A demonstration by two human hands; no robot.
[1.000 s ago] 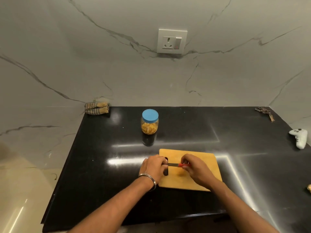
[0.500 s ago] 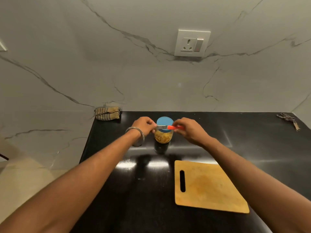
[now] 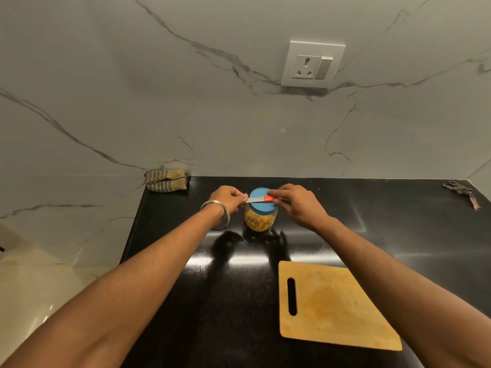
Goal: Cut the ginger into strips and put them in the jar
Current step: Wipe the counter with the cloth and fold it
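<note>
A clear jar with a blue lid stands on the black counter; yellow ginger strips fill it. A small knife with a red handle lies across the lid. My right hand grips the red handle on the jar's right side. My left hand is at the jar's left side, its fingers pinching the blade tip. The wooden cutting board lies bare, nearer me and to the right.
A folded striped cloth sits at the back left corner of the black counter. A dark bunch of keys lies at the back right. A wall socket is on the marble wall.
Both hands left the cutting board with the knife and moved up to the jar. In the last half second they stayed at the lid, barely shifting.
</note>
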